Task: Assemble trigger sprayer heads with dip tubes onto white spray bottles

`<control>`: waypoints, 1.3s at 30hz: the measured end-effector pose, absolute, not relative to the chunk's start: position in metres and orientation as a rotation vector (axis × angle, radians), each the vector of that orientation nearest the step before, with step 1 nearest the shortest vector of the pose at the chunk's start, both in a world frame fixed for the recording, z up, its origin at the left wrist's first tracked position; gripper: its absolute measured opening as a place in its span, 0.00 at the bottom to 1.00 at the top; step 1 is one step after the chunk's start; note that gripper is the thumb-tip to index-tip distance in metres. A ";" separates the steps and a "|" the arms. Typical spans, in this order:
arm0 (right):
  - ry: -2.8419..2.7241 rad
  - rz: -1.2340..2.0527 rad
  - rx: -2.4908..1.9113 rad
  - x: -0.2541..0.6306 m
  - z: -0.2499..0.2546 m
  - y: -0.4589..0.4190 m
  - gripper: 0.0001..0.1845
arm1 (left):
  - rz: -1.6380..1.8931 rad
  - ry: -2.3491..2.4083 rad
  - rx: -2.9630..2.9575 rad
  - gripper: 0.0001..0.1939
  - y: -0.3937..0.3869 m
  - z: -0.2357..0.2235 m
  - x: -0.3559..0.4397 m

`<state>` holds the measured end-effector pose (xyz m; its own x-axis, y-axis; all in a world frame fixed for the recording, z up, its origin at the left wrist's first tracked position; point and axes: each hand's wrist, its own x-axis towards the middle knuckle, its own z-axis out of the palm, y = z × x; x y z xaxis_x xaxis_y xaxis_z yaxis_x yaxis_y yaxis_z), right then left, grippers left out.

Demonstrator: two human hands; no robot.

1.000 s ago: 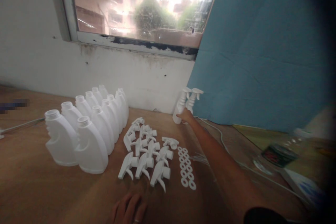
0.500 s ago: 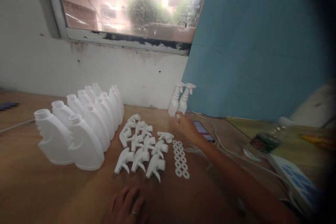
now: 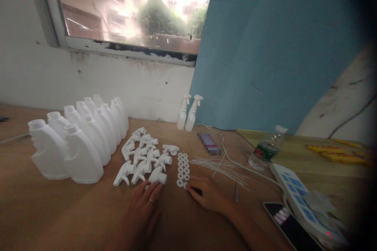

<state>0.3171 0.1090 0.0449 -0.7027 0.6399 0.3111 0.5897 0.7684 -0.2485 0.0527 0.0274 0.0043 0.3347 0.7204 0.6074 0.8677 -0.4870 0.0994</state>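
My left hand (image 3: 147, 198) lies over the nearest white trigger spray head (image 3: 159, 175), fingers stretched out and touching it, thumb apart. A ring is on one finger. Several more trigger spray heads (image 3: 141, 170) lie in loose rows beyond it. At the near end of two columns of white ring washers (image 3: 180, 170), my right hand (image 3: 207, 192) pinches the closest right-hand washer (image 3: 185, 185) with thumb and fingertip, partly hiding it. To the left, white bottles without tops (image 3: 84, 160) stand upright in two rows.
Two spray bottles with heads fitted (image 3: 191, 118) stand by the wall. Thin white tubes (image 3: 219, 164) lie right of the washers. Further right are a water bottle (image 3: 265, 151), a power strip (image 3: 297, 190) with cables, and a phone (image 3: 287, 219).
My right hand has come back from the two assembled spray bottles to the nearest washers. My left hand has moved forward onto the nearest spray head. The view has shifted right.
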 end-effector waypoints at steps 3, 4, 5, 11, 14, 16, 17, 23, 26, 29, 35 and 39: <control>-2.605 0.257 -0.861 0.318 0.051 0.108 0.08 | -0.944 -1.460 -2.356 0.24 0.020 0.007 0.049; -2.600 0.292 -0.836 0.318 0.052 0.107 0.07 | -0.955 -1.457 -2.362 0.23 0.018 0.009 0.047; -2.588 0.332 -0.813 0.318 0.052 0.107 0.05 | -0.962 -1.455 -2.372 0.21 0.016 0.011 0.046; -2.485 0.607 -0.802 0.314 0.049 0.104 0.03 | -1.099 -1.508 -2.396 0.16 0.017 0.012 0.038; -2.339 0.771 -0.865 0.301 0.049 0.100 0.03 | -1.247 -1.563 -2.397 0.16 0.016 0.008 0.033; -2.209 0.812 -0.851 0.286 0.051 0.095 0.04 | -1.337 -1.634 -2.444 0.16 0.014 0.007 0.031; -2.158 0.803 -0.817 0.278 0.053 0.092 0.06 | -1.371 -1.682 -2.472 0.16 0.013 0.007 0.030; -2.269 0.527 -0.487 0.239 0.064 0.079 0.08 | -1.469 -1.824 -2.562 0.15 0.007 0.018 0.031; -2.395 0.457 -0.390 0.236 0.061 0.075 0.13 | -1.496 -1.727 -2.548 0.15 0.007 0.020 0.031; -2.412 0.442 -0.355 0.240 0.055 0.072 0.18 | -1.463 -1.702 -2.550 0.16 0.007 0.020 0.032; -2.389 0.442 -0.464 0.243 0.041 0.074 0.19 | -1.310 -1.619 -2.525 0.17 0.007 0.018 0.036; -2.430 0.348 -0.489 0.239 0.037 0.075 0.16 | -1.156 -1.614 -2.560 0.20 0.004 0.018 0.039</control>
